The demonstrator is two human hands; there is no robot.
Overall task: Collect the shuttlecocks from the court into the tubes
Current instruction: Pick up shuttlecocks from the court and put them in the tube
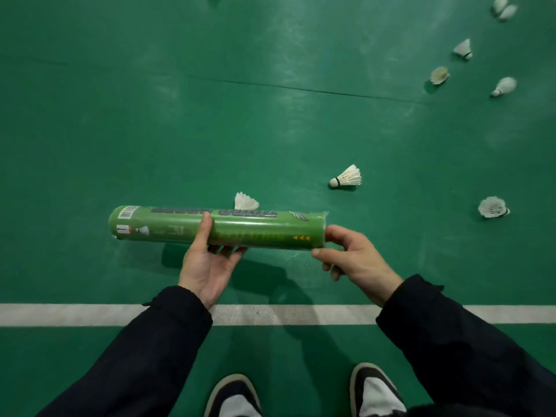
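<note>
Item: green tube (240,228), cardboard by the look of it, with a glossy film wrap, a barcode label at its left end and small arrows printed near its right end. Held level above the green court floor (120,115), just beyond the white line (60,315).

Grips: left hand (207,263) cradles the tube from beneath near mid-length, thumb laid up over the front, fingers curled under; a firm grasp. Right hand (352,257) sits at the right end, thumb and fingertips pinching the rim or cap there. Whether that end is open or capped cannot be told.

Handling, tube: judged light and stiff along its length, though the wall would likely dent if squeezed hard. The film looks slick, so a wrapped mid-body hold suits better than a fingertip pinch.

Loose stock: one shuttlecock (346,177) lies on its side just beyond the tube's right end; another (246,201) shows only its feathers behind the tube; a third (493,207) lies well to the right; a cluster (463,49) lies scattered far right.

Handling, shuttlecocks: judged very light and fragile; the feather skirts crush easily. Best taken by the cork base and fed in cork first.

Also present: dark sleeves, two shoes (233,398) at the lower edge.
</note>
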